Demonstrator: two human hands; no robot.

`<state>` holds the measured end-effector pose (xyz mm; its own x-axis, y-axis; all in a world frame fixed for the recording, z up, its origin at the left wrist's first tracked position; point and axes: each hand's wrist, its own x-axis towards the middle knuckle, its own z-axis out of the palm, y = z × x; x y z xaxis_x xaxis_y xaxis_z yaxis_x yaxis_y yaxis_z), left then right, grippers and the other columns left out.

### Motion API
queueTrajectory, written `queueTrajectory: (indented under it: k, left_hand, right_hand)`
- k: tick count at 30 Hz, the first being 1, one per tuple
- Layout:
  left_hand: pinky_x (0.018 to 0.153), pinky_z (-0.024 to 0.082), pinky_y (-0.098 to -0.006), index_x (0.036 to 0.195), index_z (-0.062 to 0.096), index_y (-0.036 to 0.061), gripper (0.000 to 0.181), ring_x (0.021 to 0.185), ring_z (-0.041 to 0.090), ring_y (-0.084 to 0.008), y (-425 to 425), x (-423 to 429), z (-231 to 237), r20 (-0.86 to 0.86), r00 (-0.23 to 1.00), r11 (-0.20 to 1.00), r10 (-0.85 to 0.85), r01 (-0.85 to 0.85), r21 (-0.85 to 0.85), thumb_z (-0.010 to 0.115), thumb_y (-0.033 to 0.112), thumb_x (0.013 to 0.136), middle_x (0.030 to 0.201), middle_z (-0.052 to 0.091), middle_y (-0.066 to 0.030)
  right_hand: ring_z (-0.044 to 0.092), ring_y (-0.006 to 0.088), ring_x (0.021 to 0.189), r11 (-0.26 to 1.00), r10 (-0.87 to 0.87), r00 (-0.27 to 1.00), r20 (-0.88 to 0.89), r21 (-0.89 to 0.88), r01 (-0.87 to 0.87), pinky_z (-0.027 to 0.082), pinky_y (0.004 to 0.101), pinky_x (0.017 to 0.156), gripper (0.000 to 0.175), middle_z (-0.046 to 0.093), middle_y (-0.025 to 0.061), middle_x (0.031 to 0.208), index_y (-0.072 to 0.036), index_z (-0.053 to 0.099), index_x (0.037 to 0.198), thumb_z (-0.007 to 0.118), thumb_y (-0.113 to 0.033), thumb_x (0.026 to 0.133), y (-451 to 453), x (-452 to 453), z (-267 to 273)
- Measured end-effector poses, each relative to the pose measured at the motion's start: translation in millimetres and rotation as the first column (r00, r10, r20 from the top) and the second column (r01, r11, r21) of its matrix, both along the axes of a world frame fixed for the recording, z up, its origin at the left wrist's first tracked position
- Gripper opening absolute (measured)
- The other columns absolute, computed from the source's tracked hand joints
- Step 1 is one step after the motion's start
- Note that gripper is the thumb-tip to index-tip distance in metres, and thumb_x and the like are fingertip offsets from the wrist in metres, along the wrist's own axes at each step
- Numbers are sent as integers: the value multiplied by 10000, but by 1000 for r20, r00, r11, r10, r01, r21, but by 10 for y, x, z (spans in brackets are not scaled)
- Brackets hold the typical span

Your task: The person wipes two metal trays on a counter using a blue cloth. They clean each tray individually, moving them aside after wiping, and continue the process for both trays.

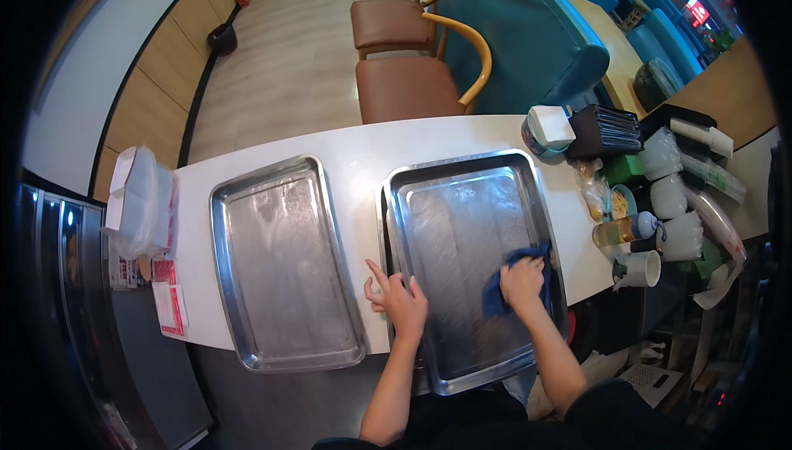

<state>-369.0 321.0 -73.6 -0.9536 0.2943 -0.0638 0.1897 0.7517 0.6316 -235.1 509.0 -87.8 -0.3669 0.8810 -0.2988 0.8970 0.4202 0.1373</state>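
Two rectangular metal trays are on a white table. The right tray (461, 227) lies before me, seemingly on top of another tray whose rim shows at its left edge, and it juts past the table's near edge. Inside its right side, my right hand (523, 280) grips a bunched dark blue cloth (498, 295) pressed to the metal. My left hand (399, 304) is at that tray's left rim, fingers spread and holding nothing; whether it touches the rim is unclear. The left tray (281, 270) lies apart, with streaks and shiny patches on its bottom.
The white table (352, 153) holds a napkin stack (550, 127), a black holder (603, 131), a bottle (622, 229), a paper cup (637, 269) and plastic-wrapped cups at the right. A box in plastic (139, 202) and printed papers (170, 308) are at the left. Brown chairs (405, 88) stand beyond.
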Motion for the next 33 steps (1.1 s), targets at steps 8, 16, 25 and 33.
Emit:
queueTrajectory:
  k: [8, 16, 25, 33]
  left_hand:
    - [867, 251, -533, 1187, 524, -74, 432, 1329, 181, -380, -112, 3, 57, -195, 938, 927, -286, 219, -306, 598, 131, 815, 1566, 99, -131]
    - [872, 238, -538, 1193, 491, -102, 456, 1331, 182, -387, -135, -29, 63, -116, 952, 942, -284, 255, -217, 599, 98, 797, 1562, 84, -165]
    - [877, 232, -552, 1190, 492, -108, 456, 1337, 183, -385, -183, -157, -27, -204, 926, 934, -317, 268, -234, 590, 94, 794, 1562, 109, -151]
    - [880, 205, -516, 1155, 594, 45, 341, 1313, 218, -376, -298, -284, -80, -246, 959, 990, -138, 127, -59, 572, 117, 823, 1536, 254, -147]
  right_hand:
    - [94, 398, 1425, 956, 219, 762, -609, -22, -292, 141, 412, 1161, 657, 103, 257, 1529, 88, 165, 1441, 450, -175, 910, 560, -189, -126]
    - [223, 313, 1408, 993, 54, 725, -686, -41, -112, 169, 398, 1150, 542, 323, 192, 1477, 44, 391, 1371, 388, -217, 896, 1129, -1174, -455]
    - [261, 257, 1404, 378, 644, 198, -739, 82, -922, 177, 425, 1147, 524, 322, 85, 1509, -80, 421, 1396, 427, -191, 884, 300, -1906, -228]
    - [219, 263, 1422, -30, 782, 167, -601, -303, -953, 169, 457, 1155, 621, 318, 133, 1495, -79, 406, 1391, 585, -267, 826, -825, -418, 114]
